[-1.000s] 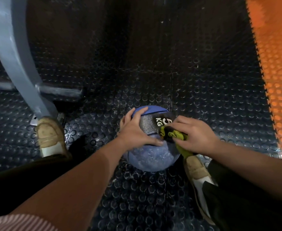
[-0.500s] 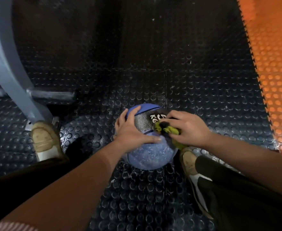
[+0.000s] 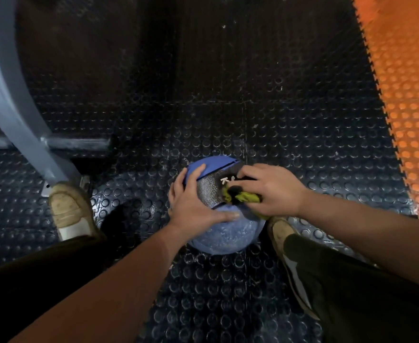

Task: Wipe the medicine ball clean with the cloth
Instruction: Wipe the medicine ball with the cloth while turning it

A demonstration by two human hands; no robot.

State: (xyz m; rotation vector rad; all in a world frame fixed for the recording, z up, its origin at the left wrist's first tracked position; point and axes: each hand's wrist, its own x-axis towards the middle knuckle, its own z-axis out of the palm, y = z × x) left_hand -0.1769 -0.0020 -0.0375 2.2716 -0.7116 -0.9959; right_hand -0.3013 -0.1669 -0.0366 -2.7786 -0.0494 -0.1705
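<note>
Closest to the camera, two bare forearms reach in toward the medicine ball [image 3: 225,233], with dark trouser legs on either side of them. The ball sits on the black studded rubber floor [image 3: 228,293], right between the person's feet. The left shoe [image 3: 67,209] is well off to the ball's left, and the toe of the right shoe [image 3: 281,230] is tucked just beside its lower right edge.

On the ball itself, the left hand [image 3: 193,204] lies flat on the left side with its fingers spread and pretty much straight. The thumb lies across the pale blue lower half. That hand isn't gripping anything, just pressing on the ball.

The right hand [image 3: 275,191] is on the ball's upper right. Its fingers are curled round a bunched yellow-green cloth [image 3: 243,196], holding it against the grey band [image 3: 208,191] that runs across the ball. There's a bit of white lettering next to the cloth, mostly covered by the hand.

Beyond the ball to the left, a curved grey metal frame [image 3: 10,107] comes down to the floor. Far off to the ball's upper right there's an orange studded mat [image 3: 401,95] with a toothed edge locked into the black one.
</note>
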